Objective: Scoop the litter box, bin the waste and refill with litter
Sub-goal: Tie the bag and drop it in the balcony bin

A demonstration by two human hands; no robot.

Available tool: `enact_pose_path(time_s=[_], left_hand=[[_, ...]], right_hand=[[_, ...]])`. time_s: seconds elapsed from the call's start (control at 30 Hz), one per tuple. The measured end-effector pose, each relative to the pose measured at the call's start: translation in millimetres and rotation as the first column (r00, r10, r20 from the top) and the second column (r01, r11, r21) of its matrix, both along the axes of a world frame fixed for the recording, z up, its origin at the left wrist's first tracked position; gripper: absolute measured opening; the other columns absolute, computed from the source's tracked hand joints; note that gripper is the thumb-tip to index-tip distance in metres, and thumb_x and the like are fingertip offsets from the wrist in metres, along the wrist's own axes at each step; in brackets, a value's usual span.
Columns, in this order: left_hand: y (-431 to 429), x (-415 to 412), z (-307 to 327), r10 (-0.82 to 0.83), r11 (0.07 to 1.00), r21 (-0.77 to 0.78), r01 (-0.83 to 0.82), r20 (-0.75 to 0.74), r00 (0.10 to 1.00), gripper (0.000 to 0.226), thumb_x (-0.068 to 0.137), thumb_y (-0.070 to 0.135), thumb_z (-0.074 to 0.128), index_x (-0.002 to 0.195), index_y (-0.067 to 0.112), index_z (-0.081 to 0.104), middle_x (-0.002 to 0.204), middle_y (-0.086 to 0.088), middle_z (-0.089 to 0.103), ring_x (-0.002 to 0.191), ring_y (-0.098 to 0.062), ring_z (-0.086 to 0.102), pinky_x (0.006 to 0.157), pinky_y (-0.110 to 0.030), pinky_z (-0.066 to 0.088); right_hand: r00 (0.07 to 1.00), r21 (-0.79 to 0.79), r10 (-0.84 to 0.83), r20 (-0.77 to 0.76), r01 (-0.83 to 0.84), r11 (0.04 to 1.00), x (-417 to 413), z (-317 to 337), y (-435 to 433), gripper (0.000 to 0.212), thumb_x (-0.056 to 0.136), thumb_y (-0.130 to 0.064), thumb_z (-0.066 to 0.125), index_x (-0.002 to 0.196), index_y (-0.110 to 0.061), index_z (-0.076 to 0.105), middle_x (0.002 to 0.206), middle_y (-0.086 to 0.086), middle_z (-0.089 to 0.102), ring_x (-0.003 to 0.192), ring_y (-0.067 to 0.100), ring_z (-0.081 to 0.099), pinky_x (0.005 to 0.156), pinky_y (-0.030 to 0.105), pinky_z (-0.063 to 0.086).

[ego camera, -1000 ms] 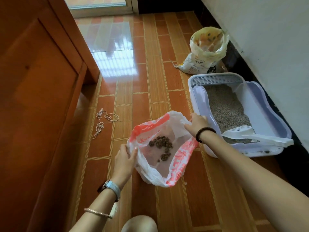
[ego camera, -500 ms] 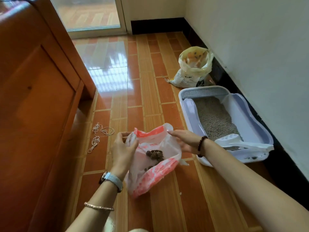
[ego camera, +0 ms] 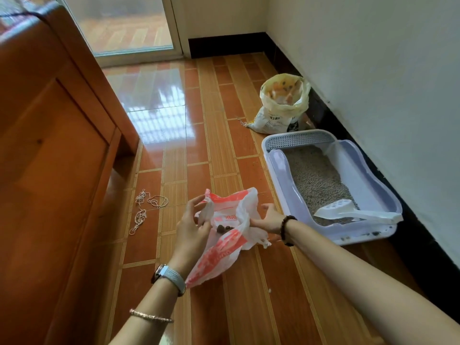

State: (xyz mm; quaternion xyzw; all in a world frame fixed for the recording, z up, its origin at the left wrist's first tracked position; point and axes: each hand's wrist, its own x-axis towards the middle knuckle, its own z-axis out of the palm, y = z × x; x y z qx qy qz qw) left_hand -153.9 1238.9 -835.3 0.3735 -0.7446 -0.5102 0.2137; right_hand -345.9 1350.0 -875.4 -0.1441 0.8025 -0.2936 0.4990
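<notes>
Binning step: left hand (ego camera: pixel 193 221) and right hand (ego camera: pixel 270 219) each pinch a side of the bag (ego camera: pixel 224 235) above the floor, waste (ego camera: pixel 224 229) inside. Next likely knotting it shut, then refilling the box (ego camera: pixel 276 160).

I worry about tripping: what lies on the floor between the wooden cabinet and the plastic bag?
In the head view, a loose tangle of white string lies on the tiles between the wooden cabinet and the plastic bag.

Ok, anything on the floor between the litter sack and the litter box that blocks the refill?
Nothing visible. The litter sack stands right behind the litter box, with only bare floor between them. The scoop lies inside the box.
</notes>
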Motion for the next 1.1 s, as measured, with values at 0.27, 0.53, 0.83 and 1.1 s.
enact_pose_path(time_s=[0.27, 0.53, 0.83, 1.1], left_hand=[[-1, 0, -8, 0.080, 0.997, -0.018, -0.079, 0.011, 0.997, 0.041, 0.091, 0.004, 0.056, 0.126, 0.027, 0.052, 0.115, 0.009, 0.060, 0.092, -0.003, 0.063, 0.072, -0.026, 0.058], [-27, -12, 54, 0.257, 0.893, -0.366, -0.264, -0.068, 0.964, 0.020, 0.095, 0.008, 0.052, 0.110, 0.013, 0.063, 0.085, 0.009, 0.063, 0.065, 0.006, 0.055, 0.051, -0.009, 0.046], [-51, -28, 138, 0.398, 0.780, -0.560, -0.279, 0.099, 0.912, 0.022, 0.095, 0.023, 0.053, 0.101, 0.008, 0.067, 0.090, -0.010, 0.068, 0.084, -0.027, 0.062, 0.061, -0.024, 0.038], [-73, -18, 174, 0.521, 0.733, -0.576, -0.362, 0.132, 0.843, 0.022, 0.094, 0.029, 0.051, 0.098, 0.012, 0.065, 0.091, -0.017, 0.067, 0.086, -0.037, 0.061, 0.068, -0.036, 0.042]], right_hand=[[0.994, 0.045, 0.048, -0.098, -0.044, 0.998, 9, 13, -3, 0.071, 0.078, -0.022, 0.073, 0.136, -0.004, 0.037, 0.104, 0.009, 0.061, 0.076, 0.019, 0.059, 0.074, 0.033, 0.052], [0.712, -0.207, -0.035, -0.702, -0.157, 0.966, -2, 114, 2, 0.013, 0.088, -0.013, 0.059, 0.098, -0.017, 0.066, 0.089, -0.009, 0.062, 0.089, 0.011, 0.062, 0.080, 0.027, 0.050], [0.633, -0.224, -0.025, -0.774, -0.236, 0.946, -16, 194, -1, 0.013, 0.086, -0.016, 0.060, 0.084, -0.026, 0.069, 0.088, -0.006, 0.069, 0.083, 0.010, 0.063, 0.077, 0.031, 0.053], [0.497, -0.277, -0.160, -0.853, -0.171, 0.945, -38, 228, 12, 0.014, 0.089, -0.015, 0.059, 0.092, -0.024, 0.070, 0.092, -0.001, 0.070, 0.089, 0.019, 0.065, 0.077, 0.033, 0.054]])
